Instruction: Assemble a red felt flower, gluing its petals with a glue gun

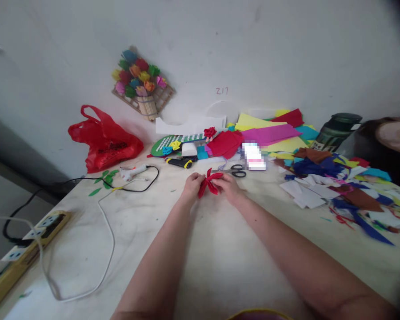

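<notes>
L hand (pixel 194 183) + R hand (pixel 230 186): fingertips closed to a pinch, one each side of red star-shaped petalled flower (pixel 209 182) (paper or cloth, can't tell). Flower's btwn the hands, over pale smudged tabletop (pixel 216 266); can't tell if it touches. Black-handled metal scissors (pixel 239 170) just beyond R hand. Yellow-and-black utility knife (pixel 179 163) beyond L hand, a bit left. White glue gun (pixel 136 170) w/ black cord further left, nr green cut-out leaves (pixel 108 179). Stacked red sheets (pixel 225 143) behind grip; multicoloured scrap pile (pixel 350 195) well off to right.
</notes>
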